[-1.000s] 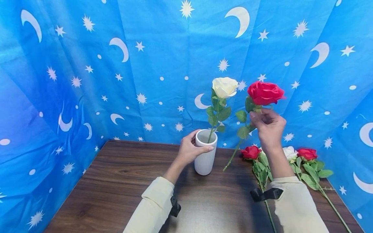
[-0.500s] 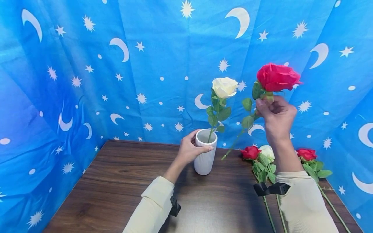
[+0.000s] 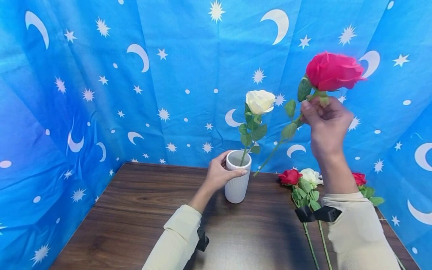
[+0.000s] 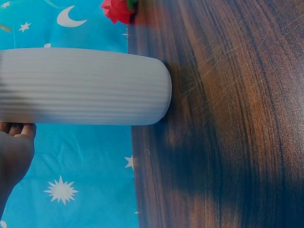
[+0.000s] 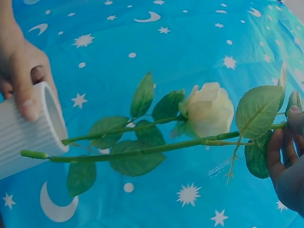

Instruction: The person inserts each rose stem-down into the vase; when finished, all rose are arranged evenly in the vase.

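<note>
A: Left side?
B: Left grip (image 3: 221,173): curled round the vase (image 3: 237,189), upright on the counter (image 3: 158,213). We should brace it there.
A: Middle?
B: White rose (image 3: 260,102), leaning right in the vase.
A: Right?
B: Red rose (image 3: 334,71), slanted, stem end (image 5: 34,154) just outside the vase; right grip (image 3: 328,123) pinching it high up. We'd best steepen the stem and guide its tip inward.
</note>
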`<state>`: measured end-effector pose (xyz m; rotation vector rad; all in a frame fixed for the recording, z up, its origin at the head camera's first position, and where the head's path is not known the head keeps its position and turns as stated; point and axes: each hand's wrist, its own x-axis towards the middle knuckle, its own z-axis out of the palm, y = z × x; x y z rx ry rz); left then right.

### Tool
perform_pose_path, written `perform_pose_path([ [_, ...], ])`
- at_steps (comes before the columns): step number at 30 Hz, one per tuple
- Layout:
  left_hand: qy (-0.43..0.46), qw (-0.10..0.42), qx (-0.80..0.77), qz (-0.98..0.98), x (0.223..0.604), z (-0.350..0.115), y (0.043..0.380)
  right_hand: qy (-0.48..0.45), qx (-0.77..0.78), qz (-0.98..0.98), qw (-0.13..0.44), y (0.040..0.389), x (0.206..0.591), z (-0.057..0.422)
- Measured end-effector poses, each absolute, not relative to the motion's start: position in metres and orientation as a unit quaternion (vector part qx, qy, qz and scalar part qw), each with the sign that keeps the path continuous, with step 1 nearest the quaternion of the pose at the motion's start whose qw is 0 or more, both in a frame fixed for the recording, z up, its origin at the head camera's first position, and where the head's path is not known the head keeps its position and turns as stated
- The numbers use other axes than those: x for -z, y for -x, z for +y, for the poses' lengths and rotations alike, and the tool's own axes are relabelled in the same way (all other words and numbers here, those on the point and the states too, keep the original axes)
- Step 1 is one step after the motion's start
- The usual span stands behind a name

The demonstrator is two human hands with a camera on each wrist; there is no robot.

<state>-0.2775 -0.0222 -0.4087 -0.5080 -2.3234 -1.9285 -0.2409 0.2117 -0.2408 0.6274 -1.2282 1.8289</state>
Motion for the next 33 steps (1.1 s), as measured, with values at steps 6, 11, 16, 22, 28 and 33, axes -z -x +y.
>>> perform_pose_path([
  [6,0.166,0.038,0.627,-0.76,0.411,-0.022,0.279,-0.253,-0.733,-0.463,0.429,0.239,0.226,0.209],
  [11,0.164,0.039,0.627,-0.76,0.41,-0.022,0.279,-0.258,-0.74,-0.447,0.431,0.237,0.216,0.204],
  [16,0.166,0.041,0.628,-0.759,0.409,-0.023,0.278,-0.267,-0.725,-0.457,0.441,0.236,0.21,0.197],
  [22,0.17,0.041,0.627,-0.759,0.41,-0.024,0.279,-0.257,-0.716,-0.484,0.433,0.237,0.211,0.189],
  [28,0.168,0.038,0.625,-0.762,0.411,-0.024,0.279,-0.246,-0.696,-0.526,0.423,0.242,0.221,0.181],
  [33,0.168,0.037,0.624,-0.762,0.411,-0.024,0.279,-0.227,-0.662,-0.574,0.425,0.248,0.23,0.173],
])
